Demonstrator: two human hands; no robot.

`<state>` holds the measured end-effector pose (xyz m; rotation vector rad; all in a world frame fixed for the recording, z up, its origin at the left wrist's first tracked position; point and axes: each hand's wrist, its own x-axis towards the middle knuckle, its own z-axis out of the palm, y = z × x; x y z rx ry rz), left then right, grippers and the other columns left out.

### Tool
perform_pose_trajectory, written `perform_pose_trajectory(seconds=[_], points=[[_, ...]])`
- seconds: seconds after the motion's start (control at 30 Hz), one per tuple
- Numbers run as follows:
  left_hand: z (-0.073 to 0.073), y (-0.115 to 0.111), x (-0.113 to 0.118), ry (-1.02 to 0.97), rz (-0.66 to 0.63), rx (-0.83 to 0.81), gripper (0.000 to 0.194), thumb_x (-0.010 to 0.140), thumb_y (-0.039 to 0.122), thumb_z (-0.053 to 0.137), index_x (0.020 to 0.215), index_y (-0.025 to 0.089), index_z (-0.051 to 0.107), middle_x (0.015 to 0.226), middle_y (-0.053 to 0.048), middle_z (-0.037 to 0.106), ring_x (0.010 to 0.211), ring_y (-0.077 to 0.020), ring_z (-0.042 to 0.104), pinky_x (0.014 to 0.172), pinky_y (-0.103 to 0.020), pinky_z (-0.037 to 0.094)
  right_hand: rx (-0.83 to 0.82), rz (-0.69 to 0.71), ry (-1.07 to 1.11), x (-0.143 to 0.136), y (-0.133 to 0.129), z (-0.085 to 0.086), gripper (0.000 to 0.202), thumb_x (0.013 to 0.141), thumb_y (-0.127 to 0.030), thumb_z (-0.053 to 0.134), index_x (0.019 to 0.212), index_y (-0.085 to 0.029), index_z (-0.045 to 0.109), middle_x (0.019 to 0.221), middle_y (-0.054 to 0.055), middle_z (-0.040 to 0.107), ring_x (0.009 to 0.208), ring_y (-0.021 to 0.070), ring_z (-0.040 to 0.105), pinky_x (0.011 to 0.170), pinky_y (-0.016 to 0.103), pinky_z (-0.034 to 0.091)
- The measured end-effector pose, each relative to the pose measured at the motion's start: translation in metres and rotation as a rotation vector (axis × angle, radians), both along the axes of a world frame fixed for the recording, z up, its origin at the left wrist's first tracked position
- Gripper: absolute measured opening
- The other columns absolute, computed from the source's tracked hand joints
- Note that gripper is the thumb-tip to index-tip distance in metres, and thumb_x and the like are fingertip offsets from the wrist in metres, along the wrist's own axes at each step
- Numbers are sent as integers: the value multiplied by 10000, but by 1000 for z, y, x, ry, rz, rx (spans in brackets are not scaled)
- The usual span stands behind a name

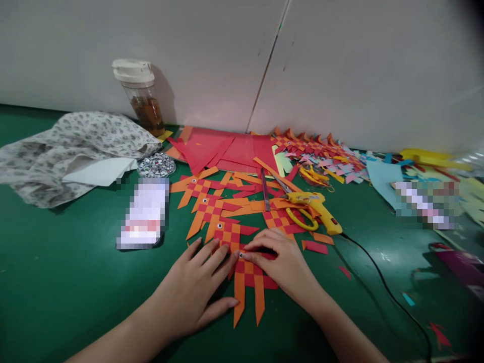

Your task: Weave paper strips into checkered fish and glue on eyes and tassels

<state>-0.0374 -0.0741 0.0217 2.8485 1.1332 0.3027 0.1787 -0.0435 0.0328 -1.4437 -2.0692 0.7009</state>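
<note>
A woven red and orange paper fish (248,278) lies nearest me on the green table. My right hand (283,262) pinches a small googly eye (241,255) at its upper left corner. My left hand (206,280) has its fingers spread, the fingertips resting on the paper beside the eye and the thumb near an orange strip. Just beyond lies another woven fish (229,234) with an eye on it, partly under my left fingers. Two more fish with eyes (210,207) (198,187) lie farther back.
A yellow glue gun (319,209) with a black cord and yellow-handled scissors (302,219) lie to the right. At the left are a phone (145,214), a bag of googly eyes (157,165), a cloth (86,146) and a bottle (145,106). Red paper (227,148) lies by the wall.
</note>
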Motion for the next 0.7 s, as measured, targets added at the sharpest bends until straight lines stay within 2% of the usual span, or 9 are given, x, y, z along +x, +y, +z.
perform_pose_trajectory(seconds=[0.1,0.3,0.57,0.7], points=[[1,-1,1,26,-6,22,592,935,588,301,1347,199,473,1282,-64,591,1166,-300,519,966,-455,362,75,-54,55,5,-1,7,86,798,-305,690,784,-222,674,802,14,668,799,170,611,714,297,484],[0,-2,2,32,2,34,554,948,549,308,1361,212,458,1294,-54,578,1174,-291,502,994,-446,334,226,-245,162,23,-7,20,149,855,-301,607,740,-207,614,750,15,637,714,152,584,652,275,453],[0,1,-4,-32,-4,-90,478,953,447,362,1390,258,414,1324,-32,546,1232,-255,455,1029,-420,341,252,-359,182,40,-17,6,166,859,-326,591,751,-204,615,736,15,617,690,148,559,618,264,446],[2,0,-3,-51,11,-133,545,949,439,380,1430,185,343,1363,-74,516,1238,-256,445,1052,-424,328,245,-389,185,41,-19,2,182,860,-343,586,746,-203,613,731,23,626,686,157,566,607,271,448]])
